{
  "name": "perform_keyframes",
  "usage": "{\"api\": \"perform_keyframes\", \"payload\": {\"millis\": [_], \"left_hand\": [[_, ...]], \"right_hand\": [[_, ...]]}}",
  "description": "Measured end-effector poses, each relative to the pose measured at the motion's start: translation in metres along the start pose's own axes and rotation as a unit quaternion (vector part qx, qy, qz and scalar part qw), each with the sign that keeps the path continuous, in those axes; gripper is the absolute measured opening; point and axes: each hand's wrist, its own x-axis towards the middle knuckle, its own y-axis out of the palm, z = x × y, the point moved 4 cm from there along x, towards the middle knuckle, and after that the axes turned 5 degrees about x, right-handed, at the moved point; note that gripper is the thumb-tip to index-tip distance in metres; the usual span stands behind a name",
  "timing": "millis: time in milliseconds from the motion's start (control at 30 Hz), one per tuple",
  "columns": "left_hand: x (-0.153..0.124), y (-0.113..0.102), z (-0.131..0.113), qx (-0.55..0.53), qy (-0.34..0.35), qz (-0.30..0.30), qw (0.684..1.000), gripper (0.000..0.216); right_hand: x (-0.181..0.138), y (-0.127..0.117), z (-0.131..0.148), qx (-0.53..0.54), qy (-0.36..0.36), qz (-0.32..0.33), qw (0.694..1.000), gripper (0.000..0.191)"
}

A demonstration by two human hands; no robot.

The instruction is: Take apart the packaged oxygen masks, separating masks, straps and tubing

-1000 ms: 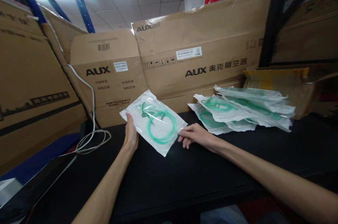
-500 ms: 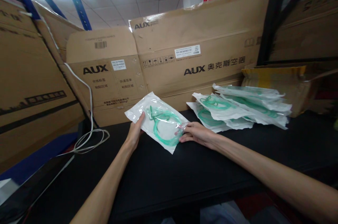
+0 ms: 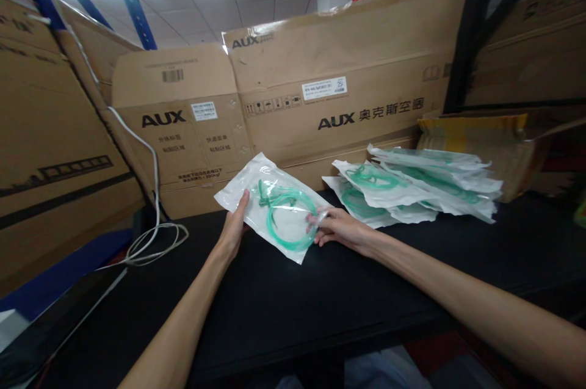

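Note:
Between my two hands is a clear-fronted, white-backed pouch [image 3: 249,178], held tilted above the black tabletop. Coiled green tubing [image 3: 290,242] shows through its film. My left hand [image 3: 235,227] grips the pouch's left edge, thumb on the front and fingers hidden behind. At the right edge, my right hand [image 3: 336,227] is closed on the film, its fingertips partly behind the clear plastic. Just beyond that hand lies a pile of similar pouches [image 3: 412,187] with green tubing inside.
Flattened AUX cardboard [image 3: 284,138] stands as a wall along the back. A white cable [image 3: 158,236] loops on the left of the black table [image 3: 274,322]. Behind the pile at right is an open cardboard box [image 3: 480,132]. Another carton [image 3: 50,145] borders the left side.
Both hands keep hold of the pouch in nearly the same place. Its upper edge has risen slightly, and the film over the tubing shows less glare. The pile has not moved.

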Motion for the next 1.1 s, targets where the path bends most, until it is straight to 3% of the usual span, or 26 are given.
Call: {"api": "perform_keyframes", "payload": {"millis": [500, 700, 867, 1100], "left_hand": [[-0.004, 0.004, -0.006, -0.019, 0.003, -0.011, 1.000, 0.051], [0.003, -0.007, 0.004, -0.021, -0.011, -0.065, 0.998, 0.039], [0.004, -0.016, 0.004, -0.025, -0.015, -0.113, 0.993, 0.034], [0.003, -0.022, -0.001, -0.001, -0.012, -0.167, 0.986, 0.021]], "right_hand": [[0.001, -0.002, 0.004, -0.031, -0.024, -0.030, 0.999, 0.019], [0.000, -0.001, 0.007, -0.044, -0.021, -0.044, 0.998, 0.009], [-0.003, 0.000, 0.009, -0.058, -0.010, -0.055, 0.997, 0.013], [-0.004, -0.010, 0.015, -0.069, -0.052, -0.143, 0.986, 0.017]]}}
